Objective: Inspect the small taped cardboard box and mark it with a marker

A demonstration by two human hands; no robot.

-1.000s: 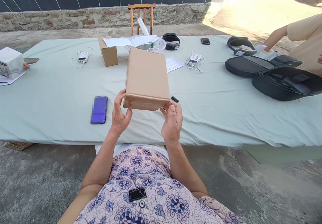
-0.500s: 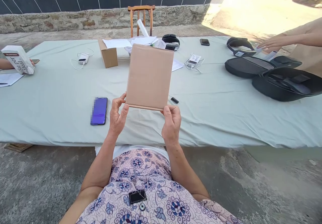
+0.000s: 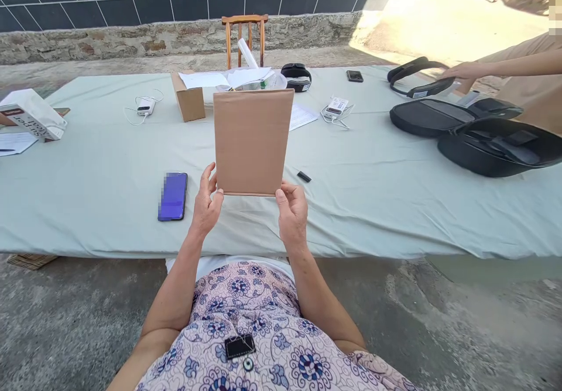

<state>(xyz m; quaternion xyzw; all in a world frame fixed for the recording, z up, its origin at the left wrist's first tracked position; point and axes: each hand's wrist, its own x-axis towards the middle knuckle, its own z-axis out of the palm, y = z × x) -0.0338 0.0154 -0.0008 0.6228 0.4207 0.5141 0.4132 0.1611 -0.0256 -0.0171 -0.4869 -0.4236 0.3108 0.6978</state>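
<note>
A flat brown cardboard piece (image 3: pixel 252 143), roughly rectangular, is held up above the cloth-covered table (image 3: pixel 109 203). My left hand (image 3: pixel 208 203) grips its lower left corner, thumb in front and fingers at the side and behind. At the lower right corner my right hand (image 3: pixel 292 208) pinches it the same way. Left of my left hand lies a phone (image 3: pixel 173 196) with a lit blue screen. A small black object (image 3: pixel 304 176) rests on the cloth just beyond my right hand. What lies behind the cardboard is partly hidden.
Behind stand an open cardboard box (image 3: pixel 191 101), papers (image 3: pixel 206 79) and a headset (image 3: pixel 296 78). White devices with cables (image 3: pixel 145 106) lie about. At right, a person's hand (image 3: pixel 461 74) touches a black headset (image 3: pixel 417 81) near an open black case (image 3: pixel 492 151). A white box (image 3: pixel 35 113) is tilted at left.
The cardboard has shifted slightly left and turned more upright, both hands still on it. At right, the other person's hand has moved onto the headset, which is now raised. The white box tilted.
</note>
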